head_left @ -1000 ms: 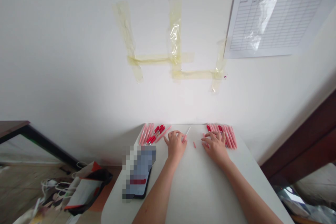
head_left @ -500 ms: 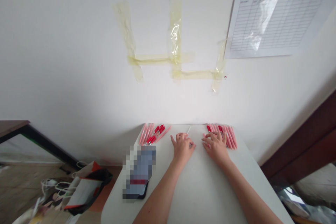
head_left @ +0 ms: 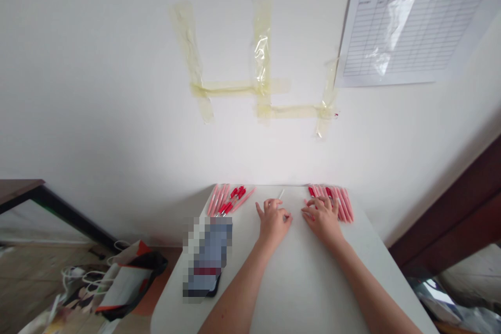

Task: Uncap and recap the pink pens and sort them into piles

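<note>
My left hand rests over the back of the white table, thumb and index finger pinched together; what lies between them is too small to make out. Just past its fingers shows a thin white stick. To its right, my right hand is closed, with a bit of a pink pen showing at its fingertips. Beside and partly under that hand lies a row of pink pens, with red parts among them. At the back left are more pink pens and several red pen parts.
A pixelated phone-like object lies on the left of the white table. Behind is a wall with yellowed tape and a printed sheet. Bags stand on the floor at left; dark wood borders the right.
My left hand has shifted very slightly, its fingers adjusting a little. The right hand, the pens and the white stick stay nearly as they were.
</note>
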Tool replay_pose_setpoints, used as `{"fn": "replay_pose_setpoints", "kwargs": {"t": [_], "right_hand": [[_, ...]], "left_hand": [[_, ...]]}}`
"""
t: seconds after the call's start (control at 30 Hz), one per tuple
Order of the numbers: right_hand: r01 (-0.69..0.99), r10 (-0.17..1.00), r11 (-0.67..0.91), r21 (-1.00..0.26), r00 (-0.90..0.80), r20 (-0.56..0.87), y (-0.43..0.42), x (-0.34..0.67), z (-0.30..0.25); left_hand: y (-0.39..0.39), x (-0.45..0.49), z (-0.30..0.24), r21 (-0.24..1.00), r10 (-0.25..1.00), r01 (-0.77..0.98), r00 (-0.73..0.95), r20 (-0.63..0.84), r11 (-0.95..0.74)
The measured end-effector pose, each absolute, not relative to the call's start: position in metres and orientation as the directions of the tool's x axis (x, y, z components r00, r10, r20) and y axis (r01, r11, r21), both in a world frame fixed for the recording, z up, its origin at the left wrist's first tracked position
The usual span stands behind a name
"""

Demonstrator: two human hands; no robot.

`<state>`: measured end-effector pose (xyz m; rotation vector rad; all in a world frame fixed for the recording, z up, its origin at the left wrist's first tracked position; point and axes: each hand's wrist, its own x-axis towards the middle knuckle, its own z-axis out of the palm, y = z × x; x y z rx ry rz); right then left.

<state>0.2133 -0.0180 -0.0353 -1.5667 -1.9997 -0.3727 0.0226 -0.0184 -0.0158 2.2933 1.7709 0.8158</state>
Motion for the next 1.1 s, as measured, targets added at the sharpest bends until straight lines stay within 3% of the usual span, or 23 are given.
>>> {"fn": "replay_pose_setpoints", "kwargs": {"t": [0.23, 0.53, 0.9, 1.1], "right_hand": [[0.940, 0.783, 0.324, -0.106, -0.203, 0.587, -0.019, 0.210, -0.029], [0.918, 0.767, 0.346, -0.192, -0.159, 0.621, -0.020, 0.209, -0.029], [0.838, 0.757, 0.417, -0.351, -0.107, 0.645, -0.013, 0.215, -0.038], [0.726, 0.744, 0.462, -0.509, -0.004, 0.668, -0.010, 0.217, -0.040]], "left_hand": [[-0.021, 0.022, -0.013, 0.406, 0.927, 0.855, 0.200, 0.317, -0.323], [-0.020, 0.017, -0.012, 0.407, 0.916, 0.840, 0.233, 0.328, -0.360], [-0.017, 0.015, -0.008, 0.517, 0.940, 0.794, 0.194, 0.281, -0.319], [-0.018, 0.018, -0.007, 0.565, 0.928, 0.772, 0.087, 0.362, -0.292]]}}
